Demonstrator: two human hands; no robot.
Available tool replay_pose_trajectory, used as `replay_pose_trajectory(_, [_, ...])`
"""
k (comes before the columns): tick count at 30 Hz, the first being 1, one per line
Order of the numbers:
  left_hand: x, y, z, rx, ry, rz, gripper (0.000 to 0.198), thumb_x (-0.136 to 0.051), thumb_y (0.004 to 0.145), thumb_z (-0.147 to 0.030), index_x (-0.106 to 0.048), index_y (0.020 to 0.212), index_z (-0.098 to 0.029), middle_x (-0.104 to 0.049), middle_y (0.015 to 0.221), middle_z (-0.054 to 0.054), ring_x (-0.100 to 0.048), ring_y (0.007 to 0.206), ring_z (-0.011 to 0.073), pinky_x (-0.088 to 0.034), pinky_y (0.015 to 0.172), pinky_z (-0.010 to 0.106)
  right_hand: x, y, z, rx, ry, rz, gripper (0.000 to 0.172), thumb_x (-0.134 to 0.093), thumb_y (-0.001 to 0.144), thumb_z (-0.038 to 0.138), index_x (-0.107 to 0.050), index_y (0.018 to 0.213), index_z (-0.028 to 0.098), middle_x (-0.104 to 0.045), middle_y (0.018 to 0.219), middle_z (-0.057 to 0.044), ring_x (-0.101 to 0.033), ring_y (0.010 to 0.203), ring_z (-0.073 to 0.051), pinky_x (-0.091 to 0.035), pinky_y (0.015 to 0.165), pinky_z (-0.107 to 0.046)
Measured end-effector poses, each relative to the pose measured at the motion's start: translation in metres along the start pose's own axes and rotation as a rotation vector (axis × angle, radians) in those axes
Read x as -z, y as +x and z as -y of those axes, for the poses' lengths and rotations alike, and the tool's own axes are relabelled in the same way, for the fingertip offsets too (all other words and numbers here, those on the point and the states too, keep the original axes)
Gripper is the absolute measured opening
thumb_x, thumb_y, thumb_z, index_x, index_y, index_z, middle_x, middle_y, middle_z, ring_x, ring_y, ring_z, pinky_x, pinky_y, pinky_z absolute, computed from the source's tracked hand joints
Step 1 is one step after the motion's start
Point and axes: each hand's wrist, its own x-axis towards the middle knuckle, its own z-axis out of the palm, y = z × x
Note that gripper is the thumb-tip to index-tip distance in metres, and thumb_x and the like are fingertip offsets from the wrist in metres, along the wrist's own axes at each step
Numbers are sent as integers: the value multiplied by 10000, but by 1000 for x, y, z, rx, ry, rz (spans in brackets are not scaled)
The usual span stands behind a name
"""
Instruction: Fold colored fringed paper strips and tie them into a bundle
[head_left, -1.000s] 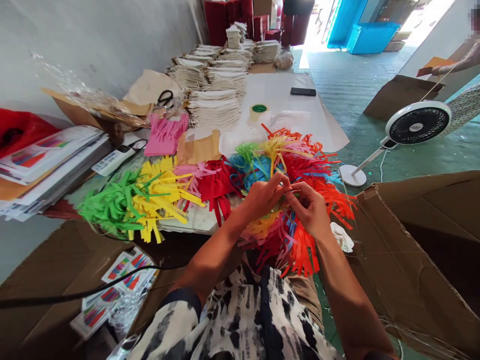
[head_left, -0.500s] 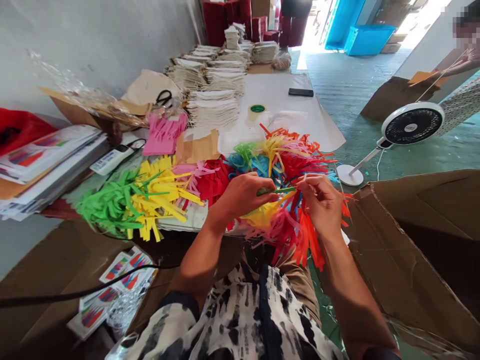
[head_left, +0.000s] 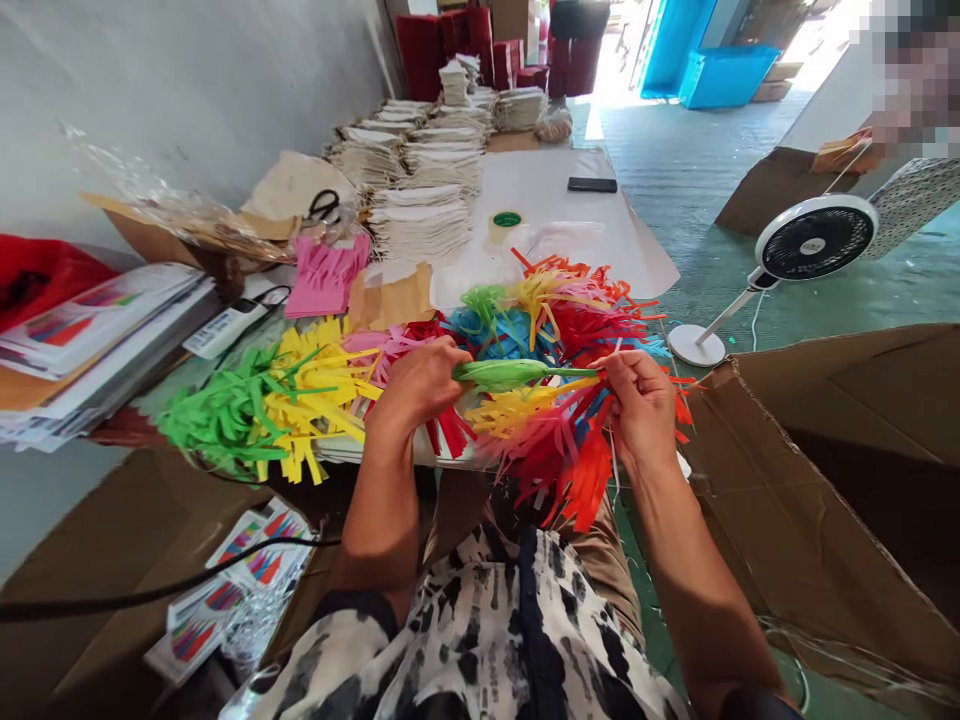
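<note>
My left hand (head_left: 420, 388) is closed round one end of a green paper tassel (head_left: 506, 374), stretched level above the table's front edge. My right hand (head_left: 637, 400) pinches the tassel's thin twisted end, and a white string shows at those fingertips. Below and between the hands hang yellow, pink and red-orange tassels (head_left: 589, 480). Just behind the green one lie blue strips (head_left: 499, 335). Left of my left hand are piles of yellow fringed strips (head_left: 300, 385) and green fringed strips (head_left: 221, 415).
Pink fringed sheets (head_left: 330, 275), black scissors (head_left: 324, 205), a tape roll (head_left: 505, 222) and a phone (head_left: 592, 185) lie further back, near stacks of white pieces (head_left: 420, 225). A fan (head_left: 814, 245) and an open cardboard box (head_left: 817, 500) stand right. Another person is at upper right.
My left hand has moved left, drawing away from my right hand. More of the green tassel now shows between them, pulled out straight. The view has shifted slightly.
</note>
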Motion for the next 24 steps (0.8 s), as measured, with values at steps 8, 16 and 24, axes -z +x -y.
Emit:
replay_pose_trajectory(8, [-2,-2,-39,-469,-252,-209,835,-817,875,-484,-449,1588,-252,-524,1588,123,-469,1478,305,-377,1258,485,-2,-1,2,-2,39,22,329,-823,850,546,-712,860,236,-594,706,34,-350,481,-75,-227,414,-249])
replay_pose_trajectory(16, [-60,-48,-136,-391,-318,-706,156,-725,976,-337,-730,1076,-217,-727,886,29,-639,858,217,-455,819,380,-8,-7,8,-33,36,28,328,-799,874,546,-699,869,234,-536,661,52,-292,467,-65,-181,405,-238])
replay_pose_trajectory(24, [-87,-62,-126,-163,-333,-645,248,-687,1008,-347,-746,1183,-182,-773,967,60,-701,898,224,-502,826,358,-11,-11,1,-44,113,69,279,-802,890,502,-717,888,237,-586,713,30,-394,505,-72,-255,417,-222])
